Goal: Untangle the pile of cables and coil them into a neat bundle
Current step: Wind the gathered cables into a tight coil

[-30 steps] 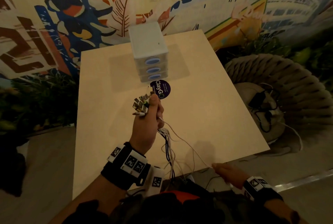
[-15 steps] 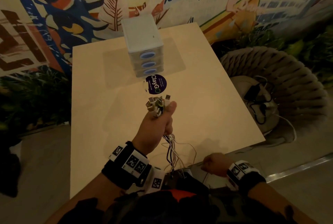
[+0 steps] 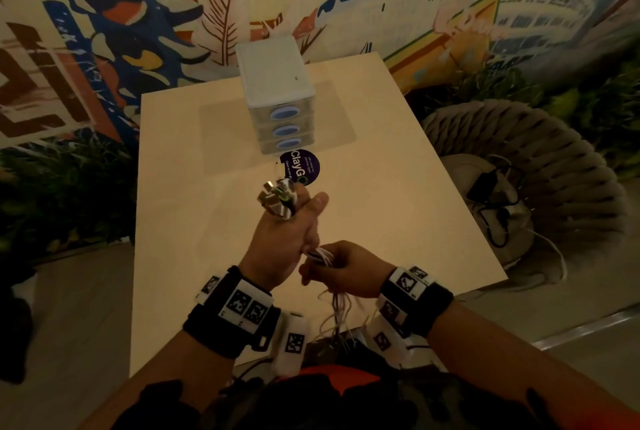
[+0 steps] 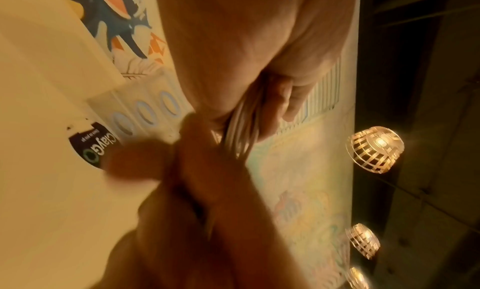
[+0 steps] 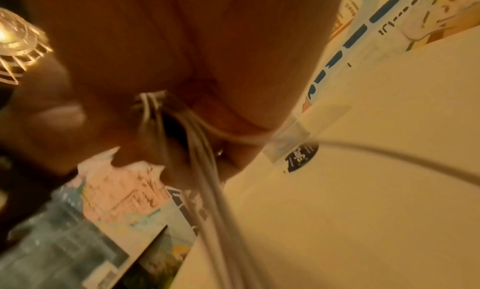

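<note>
My left hand point(image 3: 289, 221) is raised over the table point(image 3: 381, 221) and grips a bunch of thin cables, with their metal plug ends point(image 3: 277, 197) sticking out above the fist. The white and dark cable strands point(image 3: 320, 254) leave the bottom of that fist and pass straight into my right hand point(image 3: 341, 268), which pinches them just below and to the right. The loose lengths point(image 3: 337, 315) hang down from there toward my lap. In the left wrist view the strands point(image 4: 240, 129) run between my curled fingers; in the right wrist view the cables point(image 5: 205, 170) trail away blurred.
A small white drawer unit point(image 3: 277, 93) with three blue-handled drawers stands at the table's far middle, with a round dark sticker point(image 3: 299, 166) in front of it. A woven basket chair point(image 3: 519, 170) holding other dark cables sits to the right of the table.
My right hand rose from the table's near edge and took hold of the strands right under my left fist. The left hand stayed raised with the plug ends.
</note>
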Action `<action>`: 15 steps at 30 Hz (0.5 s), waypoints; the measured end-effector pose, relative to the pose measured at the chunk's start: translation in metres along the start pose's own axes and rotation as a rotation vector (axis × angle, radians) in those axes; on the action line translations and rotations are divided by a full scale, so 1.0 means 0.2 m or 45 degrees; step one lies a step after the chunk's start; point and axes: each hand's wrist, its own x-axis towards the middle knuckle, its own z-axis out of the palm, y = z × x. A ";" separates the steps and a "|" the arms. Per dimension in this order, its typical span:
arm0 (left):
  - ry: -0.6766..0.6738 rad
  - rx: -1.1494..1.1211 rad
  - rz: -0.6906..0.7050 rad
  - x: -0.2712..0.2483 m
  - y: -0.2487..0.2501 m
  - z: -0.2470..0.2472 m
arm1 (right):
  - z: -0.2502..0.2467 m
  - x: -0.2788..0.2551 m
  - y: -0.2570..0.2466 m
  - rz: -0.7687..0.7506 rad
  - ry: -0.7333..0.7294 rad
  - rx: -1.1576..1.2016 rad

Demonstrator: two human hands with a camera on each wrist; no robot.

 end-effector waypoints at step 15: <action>0.093 -0.211 0.049 -0.01 0.05 -0.08 | -0.06 -0.35 0.65 0.408 0.043 -0.428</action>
